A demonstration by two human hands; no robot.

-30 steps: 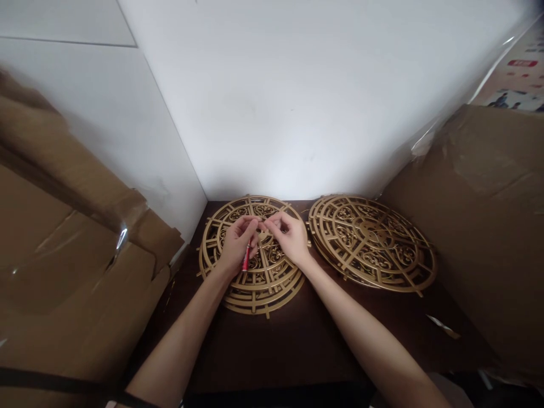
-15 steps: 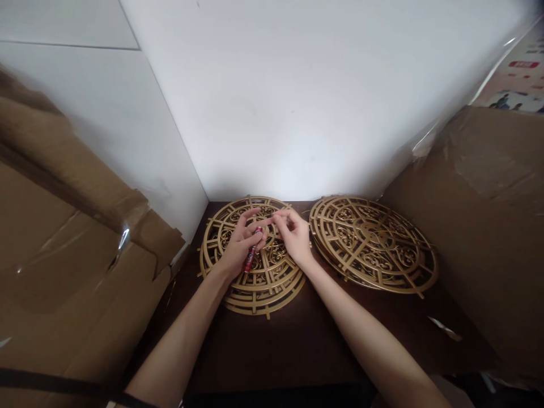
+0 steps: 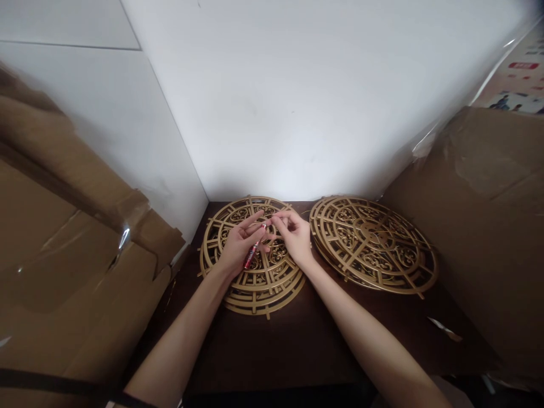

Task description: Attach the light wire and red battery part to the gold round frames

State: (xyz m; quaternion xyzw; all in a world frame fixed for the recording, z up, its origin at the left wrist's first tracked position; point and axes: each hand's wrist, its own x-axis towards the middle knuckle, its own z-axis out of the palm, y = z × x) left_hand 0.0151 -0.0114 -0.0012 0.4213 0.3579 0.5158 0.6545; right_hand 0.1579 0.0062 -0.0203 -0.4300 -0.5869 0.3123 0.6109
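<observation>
My left hand [image 3: 238, 245] holds a small red tube [image 3: 254, 250], its fingers half spread. My right hand [image 3: 294, 235] pinches the tube's upper end with thumb and fingertips. Both hands hover over a stack of round gold openwork discs [image 3: 255, 280] lying on a dark brown table [image 3: 289, 340]. A second stack of similar gold discs [image 3: 374, 243] lies to the right, a little apart from my right hand.
Large cardboard boxes stand at the left [image 3: 63, 255] and at the right [image 3: 488, 226] of the table. A white wall [image 3: 297, 102] closes the back. A small scrap [image 3: 444, 328] lies on the table near the right box.
The red tube has tilted from hanging below my left hand to slanting up towards my right fingers. My left fingers have spread, and my right fingertips now close on the tube's top.
</observation>
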